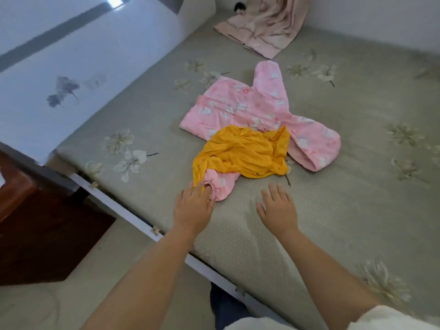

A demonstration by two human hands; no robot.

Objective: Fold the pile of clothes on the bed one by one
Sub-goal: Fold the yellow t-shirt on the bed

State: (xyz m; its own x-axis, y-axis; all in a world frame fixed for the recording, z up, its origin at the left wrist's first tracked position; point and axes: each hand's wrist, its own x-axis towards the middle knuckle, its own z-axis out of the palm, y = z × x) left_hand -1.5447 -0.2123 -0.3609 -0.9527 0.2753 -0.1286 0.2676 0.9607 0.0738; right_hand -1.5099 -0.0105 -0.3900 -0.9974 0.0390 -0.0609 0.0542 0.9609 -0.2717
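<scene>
Beyond your left hand [192,206]: yellow top [242,156], plain, over pink garment [250,106] with white flower print. Under both your hands: grey-green sheet [333,198], pale floral pattern. Far beyond your right hand [278,208]: plain peach cloth [262,27].

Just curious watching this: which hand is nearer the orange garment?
Left. The left hand touches the near corner of the orange garment; the right hand lies open on the bed sheet, apart from it.

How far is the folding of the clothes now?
Nothing looks folded yet. The left hand touches the near edge of the crumpled yellow garment and pink garment; the right hand is open over the bed. Both garments remain.
</scene>
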